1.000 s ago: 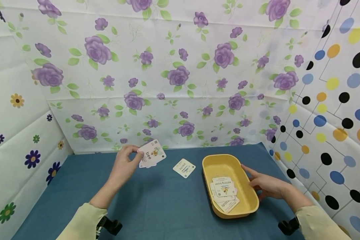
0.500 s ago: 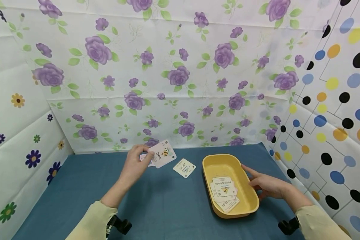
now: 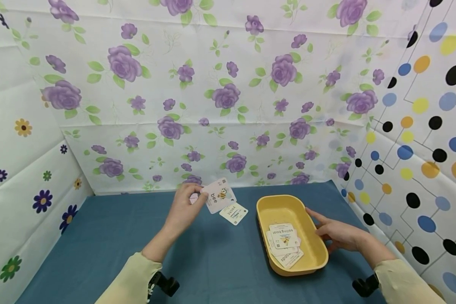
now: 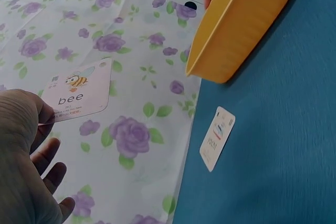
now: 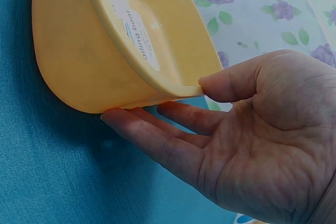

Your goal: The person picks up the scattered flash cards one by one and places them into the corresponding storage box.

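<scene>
My left hand [image 3: 185,204] pinches a pale bee card [image 3: 219,196] between thumb and fingers, raised over the far part of the table. A small piece of another pale card [image 3: 194,198] shows in the gap by the thumb. In the head view the bee card overlaps the yacht card [image 3: 234,214] lying on the cloth. My right hand [image 3: 340,233] grips the right side of a yellow plastic basin [image 3: 308,215], with the thumb at the rim [image 5: 202,90] and fingers against the outer wall. Inside it lie several cards, the sailing boat card [image 3: 285,237] on top.
A blue cloth [image 3: 220,261] covers the table. Behind it hangs a white sheet with purple flowers [image 3: 226,97]. A dotted sheet [image 3: 422,169] borders the right side and a flowered sheet [image 3: 30,160] the left.
My left hand has moved right with the bee card, which now overlaps the yacht card in the head view. The right hand and the basin have stayed in place.
</scene>
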### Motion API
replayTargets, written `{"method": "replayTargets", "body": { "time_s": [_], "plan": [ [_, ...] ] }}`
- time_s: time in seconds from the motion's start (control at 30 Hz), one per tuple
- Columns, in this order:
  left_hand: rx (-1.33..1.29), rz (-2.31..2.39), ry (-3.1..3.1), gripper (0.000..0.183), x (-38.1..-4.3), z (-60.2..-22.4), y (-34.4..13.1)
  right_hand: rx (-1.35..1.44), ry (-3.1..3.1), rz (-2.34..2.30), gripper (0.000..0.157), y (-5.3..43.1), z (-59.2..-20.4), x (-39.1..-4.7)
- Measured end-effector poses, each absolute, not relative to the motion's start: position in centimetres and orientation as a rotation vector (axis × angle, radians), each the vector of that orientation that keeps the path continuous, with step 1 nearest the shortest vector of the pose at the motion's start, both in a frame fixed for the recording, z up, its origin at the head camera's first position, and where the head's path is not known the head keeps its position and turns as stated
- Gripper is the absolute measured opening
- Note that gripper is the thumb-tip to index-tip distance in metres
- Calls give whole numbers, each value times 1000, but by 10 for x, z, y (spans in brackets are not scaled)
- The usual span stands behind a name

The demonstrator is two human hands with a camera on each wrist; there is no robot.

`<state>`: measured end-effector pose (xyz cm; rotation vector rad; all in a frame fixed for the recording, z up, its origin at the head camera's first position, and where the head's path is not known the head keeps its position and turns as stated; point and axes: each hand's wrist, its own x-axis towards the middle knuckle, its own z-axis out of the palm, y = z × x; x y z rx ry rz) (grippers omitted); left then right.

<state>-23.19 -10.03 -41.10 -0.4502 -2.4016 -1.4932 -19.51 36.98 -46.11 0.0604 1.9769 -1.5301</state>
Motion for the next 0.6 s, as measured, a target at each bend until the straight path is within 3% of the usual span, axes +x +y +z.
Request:
{"method": "replayTargets", "body": {
  "time_s": [0.6],
  "plan": [
    [-564, -1545, -2386, 14, -231, -414, -64, 79, 1988, -1528, 89, 370, -463, -196]
  ]
}}
